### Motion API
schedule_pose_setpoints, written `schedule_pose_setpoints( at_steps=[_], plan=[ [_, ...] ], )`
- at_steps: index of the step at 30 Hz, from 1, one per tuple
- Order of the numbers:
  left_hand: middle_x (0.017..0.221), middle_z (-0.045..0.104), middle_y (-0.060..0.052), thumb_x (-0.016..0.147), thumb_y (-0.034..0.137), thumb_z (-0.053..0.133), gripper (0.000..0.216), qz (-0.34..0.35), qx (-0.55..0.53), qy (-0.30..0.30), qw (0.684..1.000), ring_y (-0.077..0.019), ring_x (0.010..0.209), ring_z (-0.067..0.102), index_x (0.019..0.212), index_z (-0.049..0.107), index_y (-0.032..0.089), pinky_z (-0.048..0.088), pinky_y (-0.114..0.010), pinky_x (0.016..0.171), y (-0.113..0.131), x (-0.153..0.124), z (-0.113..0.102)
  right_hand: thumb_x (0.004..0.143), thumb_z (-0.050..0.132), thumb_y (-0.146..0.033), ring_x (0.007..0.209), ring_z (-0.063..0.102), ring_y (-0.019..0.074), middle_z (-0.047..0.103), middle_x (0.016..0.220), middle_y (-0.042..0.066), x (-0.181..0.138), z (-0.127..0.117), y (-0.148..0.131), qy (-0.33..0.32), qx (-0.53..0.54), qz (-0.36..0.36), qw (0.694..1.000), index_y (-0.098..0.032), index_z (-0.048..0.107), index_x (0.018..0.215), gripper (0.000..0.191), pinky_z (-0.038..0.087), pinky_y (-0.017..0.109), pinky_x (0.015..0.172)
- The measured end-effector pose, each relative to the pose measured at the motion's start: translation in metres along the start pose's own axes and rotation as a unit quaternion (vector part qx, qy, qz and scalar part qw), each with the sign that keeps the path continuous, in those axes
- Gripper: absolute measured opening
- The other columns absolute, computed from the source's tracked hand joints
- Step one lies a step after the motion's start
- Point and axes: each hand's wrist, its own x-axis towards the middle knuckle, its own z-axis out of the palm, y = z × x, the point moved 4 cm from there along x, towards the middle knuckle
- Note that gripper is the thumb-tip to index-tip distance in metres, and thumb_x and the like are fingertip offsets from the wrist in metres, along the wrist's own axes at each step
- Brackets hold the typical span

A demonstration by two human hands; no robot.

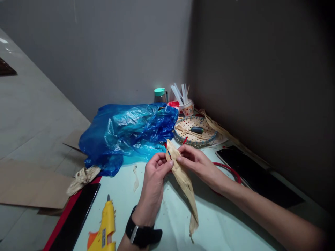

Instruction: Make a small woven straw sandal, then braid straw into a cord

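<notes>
A long dried corn husk (185,183) hangs over the pale table (230,226), tan and crinkled. My left hand (154,181), with a black watch on its wrist, pinches the husk near its upper end. My right hand (196,162) pinches the same upper end from the other side. Both hands are closed on it, thumbs and fingers pressed together. The husk's lower end trails down toward the table's near edge.
A crumpled blue plastic bag (128,134) lies behind the hands. A yellow glue gun (104,230) sits at the near left beside a black tablet (74,218). A woven basket (195,130), a cup of sticks (186,104), a teal-lidded jar (159,94) and a dark tablet (256,174) stand by the wall.
</notes>
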Motion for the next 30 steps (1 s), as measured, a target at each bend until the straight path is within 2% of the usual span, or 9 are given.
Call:
schedule_pose_setpoints(
  at_steps=[6,10,18,23,30],
  plan=[
    [0.087,0.067,-0.003,0.073,0.018,0.071,0.026,0.003,-0.023,-0.021,1.0,-0.0117,0.08,0.06,0.096,0.06,0.013,0.046,-0.022,0.076,0.002,0.0,0.002,0.089,0.059,-0.028,0.071,0.049,0.0104,0.054,0.077,-0.003,0.001,0.0,0.001,0.015,0.056,0.013,0.998,-0.018,0.056,0.09,0.011,0.037,0.021,0.064],
    [0.095,0.067,-0.004,0.071,0.017,0.072,0.03,0.008,0.007,-0.021,1.0,-0.0129,0.084,0.061,0.098,0.059,0.015,0.047,-0.023,0.077,0.001,0.001,0.001,0.085,0.064,-0.03,0.075,0.052,0.0115,0.058,0.082,-0.002,0.003,0.0,0.005,0.027,0.06,0.013,0.998,-0.017,0.057,0.091,0.016,0.039,0.022,0.067],
    [0.09,0.068,-0.004,0.071,0.021,0.072,0.028,0.038,0.07,-0.001,0.997,-0.0142,0.081,0.062,0.095,0.057,0.015,0.047,-0.025,0.076,0.002,0.001,0.002,0.075,0.074,-0.033,0.075,0.055,0.0123,0.059,0.081,-0.002,0.007,0.001,0.016,0.018,0.042,0.018,0.999,-0.018,0.055,0.089,0.028,0.043,0.023,0.068],
    [0.087,0.067,-0.004,0.069,0.017,0.07,0.027,0.05,0.113,0.013,0.992,-0.015,0.08,0.064,0.093,0.056,0.014,0.048,-0.026,0.077,0.002,0.002,0.003,0.075,0.073,-0.035,0.074,0.056,0.0134,0.06,0.081,0.0,0.006,0.001,0.011,0.023,0.007,0.01,1.0,-0.017,0.055,0.088,0.028,0.044,0.025,0.067],
    [0.086,0.069,-0.004,0.069,0.017,0.068,0.023,0.026,0.119,0.004,0.993,-0.013,0.078,0.063,0.09,0.059,0.014,0.047,-0.023,0.074,-0.003,0.0,0.005,0.075,0.071,-0.028,0.074,0.058,0.0146,0.062,0.082,0.001,0.006,0.0,0.014,-0.003,-0.001,0.028,1.0,-0.017,0.056,0.088,0.023,0.043,0.026,0.065]
  ],
)
